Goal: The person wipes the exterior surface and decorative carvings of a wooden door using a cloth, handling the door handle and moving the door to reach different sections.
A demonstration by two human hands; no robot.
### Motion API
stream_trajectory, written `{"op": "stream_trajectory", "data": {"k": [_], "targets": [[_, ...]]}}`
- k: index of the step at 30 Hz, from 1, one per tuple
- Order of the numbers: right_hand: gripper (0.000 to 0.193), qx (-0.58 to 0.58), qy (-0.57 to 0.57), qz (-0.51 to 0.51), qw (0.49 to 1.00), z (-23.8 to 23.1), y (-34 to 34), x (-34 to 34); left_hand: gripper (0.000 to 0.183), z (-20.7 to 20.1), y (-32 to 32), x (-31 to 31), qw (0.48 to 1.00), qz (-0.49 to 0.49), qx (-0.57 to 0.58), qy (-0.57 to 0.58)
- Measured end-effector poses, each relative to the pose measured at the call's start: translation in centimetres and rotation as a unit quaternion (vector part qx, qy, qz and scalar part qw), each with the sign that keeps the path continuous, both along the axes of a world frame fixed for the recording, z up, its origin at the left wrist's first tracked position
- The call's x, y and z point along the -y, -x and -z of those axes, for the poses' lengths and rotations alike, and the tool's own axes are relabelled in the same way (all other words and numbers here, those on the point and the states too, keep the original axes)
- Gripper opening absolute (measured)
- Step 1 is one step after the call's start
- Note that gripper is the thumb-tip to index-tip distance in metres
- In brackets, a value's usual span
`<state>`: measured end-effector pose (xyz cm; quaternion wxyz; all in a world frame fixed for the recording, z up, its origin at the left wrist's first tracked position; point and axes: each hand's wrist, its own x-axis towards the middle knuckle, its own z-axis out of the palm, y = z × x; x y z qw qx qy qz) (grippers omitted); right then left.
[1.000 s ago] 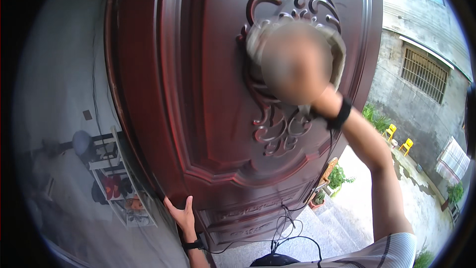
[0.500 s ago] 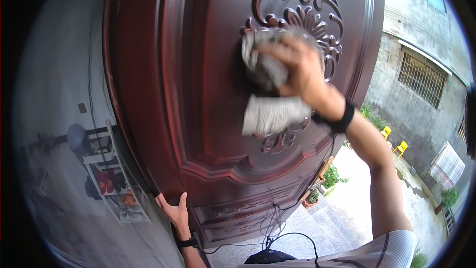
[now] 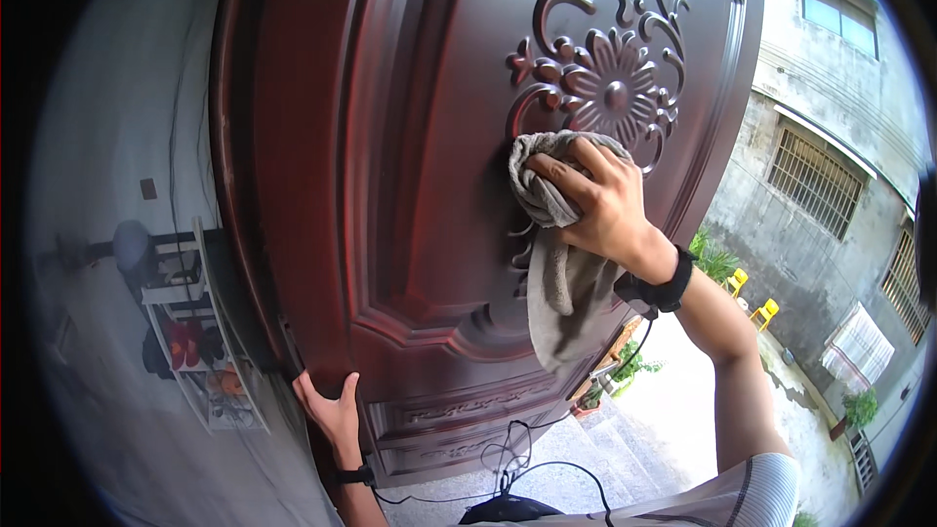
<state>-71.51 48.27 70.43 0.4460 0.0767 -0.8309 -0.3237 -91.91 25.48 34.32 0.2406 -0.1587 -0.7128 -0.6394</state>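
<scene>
Work cloth [image 3: 571, 293] gripped in right hand [image 3: 613, 207] into the carving [image 3: 615, 93], steadying the door [image 3: 454, 166] at its left edge with spread left hand [image 3: 337, 418].

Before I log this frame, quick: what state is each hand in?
Left hand: open, thumb spread, at the edge of the door.
Right hand: closed on a bunched grey cloth.

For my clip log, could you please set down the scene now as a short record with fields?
Right hand: grips a gray cloth below the carved flower
Cloth: bunched above, one end hanging
Left hand: spread at the lower left edge of the dark red door
Wrists: black band on each
Left background: white shoe rack
Right background: yellow chairs, barred window
</scene>
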Motion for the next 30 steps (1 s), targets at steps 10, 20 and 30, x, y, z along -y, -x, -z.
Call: {"op": "stream_trajectory", "data": {"k": [10,20,30], "targets": [[0.06,-0.064,0.061,0.024,0.996,-2.6,1.6,2.1,0.068,1.5,0.6,0.5,1.0,0.001,-0.015,0.008],[0.05,-0.077,0.04,0.066,0.994,-2.7,1.3,2.8,0.069,1.2,0.7,0.1,0.999,0.042,-0.013,0.015],[0.049,-0.062,0.161,0.114,0.979,1.6,-6.7,-4.5,0.068,1.7,0.6,-0.1,0.999,0.015,0.02,0.035]]}}
